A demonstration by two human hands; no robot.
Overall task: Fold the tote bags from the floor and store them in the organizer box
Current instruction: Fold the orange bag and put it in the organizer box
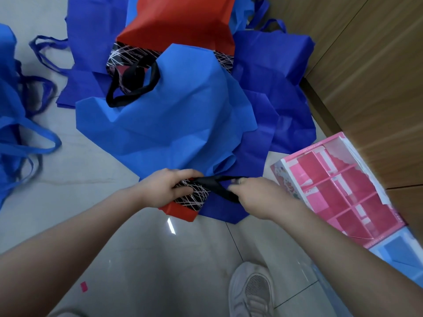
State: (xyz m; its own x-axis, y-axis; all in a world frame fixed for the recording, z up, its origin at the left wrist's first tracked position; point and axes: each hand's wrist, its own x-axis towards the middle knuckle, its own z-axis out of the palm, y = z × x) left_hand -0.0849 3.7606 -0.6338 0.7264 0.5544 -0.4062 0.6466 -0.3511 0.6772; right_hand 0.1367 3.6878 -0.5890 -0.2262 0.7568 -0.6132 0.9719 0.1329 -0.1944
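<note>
Your left hand (164,186) grips the folded red-and-black tote bag (191,202) low over the floor (91,179), while your right hand (254,195) pinches its black handle (219,186), likely to tuck it in so the bundle stays compact. The pink organizer box (338,191) sits just right, compartments seemingly unfilled; unfolded blue bags (171,115) are piled beyond.

Pale grey glossy tiled floor (75,202) fills the frame, with a thin dark grout line toward 5 o'clock. A brown wood-grain panelled wall (370,76) rises at 2 o'clock. A bright light glint (171,226) sits near centre.
</note>
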